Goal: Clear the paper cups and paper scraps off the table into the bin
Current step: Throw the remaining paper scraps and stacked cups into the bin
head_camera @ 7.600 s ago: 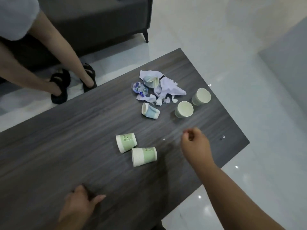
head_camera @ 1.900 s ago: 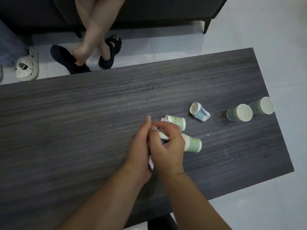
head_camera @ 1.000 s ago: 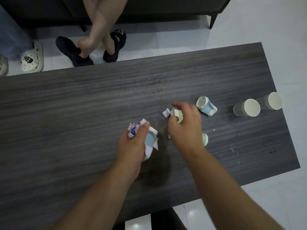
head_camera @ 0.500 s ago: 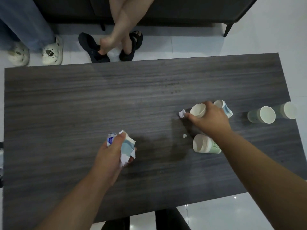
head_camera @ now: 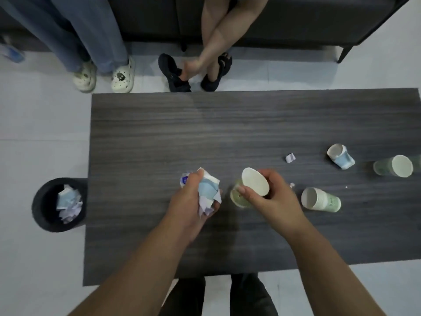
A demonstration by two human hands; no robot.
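Your left hand is clenched round a wad of crumpled paper scraps, fingers curled tight on it, held above the middle of the dark wood-grain worktop. White, pale blue and a bit of dark blue print show in the wad.

Your right hand grips a green paper cup just right of the wad, thumb on the near side of the wall, the other fingers wrapped round the far side. The cup is tilted, white mouth facing up toward the camera. Can't tell whether its base touches the worktop.

Other cups on the worktop:
- second green cup lying on its side just right of your right hand, mouth pointing left.
- crushed blue-and-white cup on its side, farther right and back.
- another green cup near the right edge of the frame, white mouth toward the camera; a further one behind it is cut off by the frame.

Loose bits: a small paper scrap lies left of the crushed cup, and a tiny fleck sits beside your right hand.

The black round bin stands on the floor at the worktop's left end, touching or just beside its edge, with crumpled paper inside.

Two people's legs and shoes show past the far edge, in front of a dark sofa.
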